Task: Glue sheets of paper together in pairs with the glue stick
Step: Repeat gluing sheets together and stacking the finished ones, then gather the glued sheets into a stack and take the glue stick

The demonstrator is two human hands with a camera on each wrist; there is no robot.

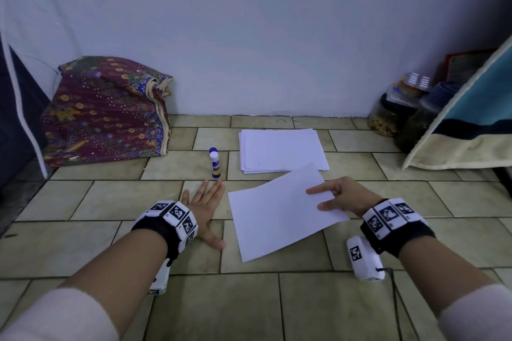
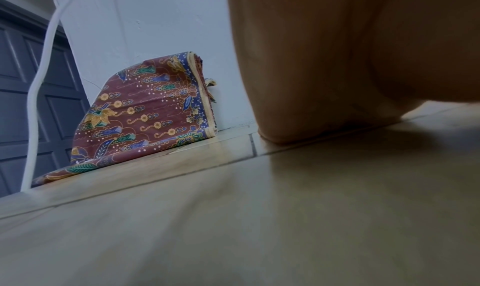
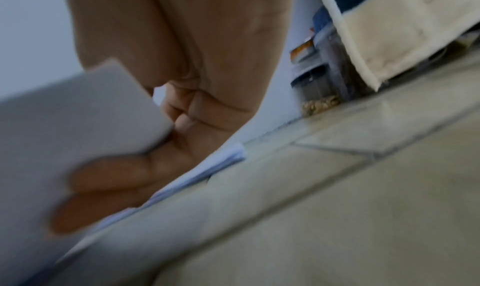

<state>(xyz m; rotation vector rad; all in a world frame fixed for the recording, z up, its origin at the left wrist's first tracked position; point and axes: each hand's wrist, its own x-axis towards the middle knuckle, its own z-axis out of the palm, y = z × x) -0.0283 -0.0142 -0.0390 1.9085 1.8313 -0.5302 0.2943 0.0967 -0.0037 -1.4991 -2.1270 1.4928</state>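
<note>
A single white sheet (image 1: 277,216) is held tilted just above the tiled floor by my right hand (image 1: 336,196), which pinches its right edge between thumb and fingers. In the right wrist view the fingers (image 3: 109,171) curl under the sheet (image 3: 64,126). Behind it lies a stack of white paper (image 1: 282,151). A blue-and-white glue stick (image 1: 214,162) stands capped to the left of the stack. My left hand (image 1: 206,207) lies flat on the floor with fingers straight, fingertips just short of the glue stick; its palm (image 2: 337,65) fills the left wrist view.
A folded patterned cloth (image 1: 108,111) leans against the wall at back left. Jars (image 1: 393,116) and a blue-and-cream cloth (image 1: 471,124) crowd the back right corner. A white cable (image 2: 39,85) hangs by a dark door at the left.
</note>
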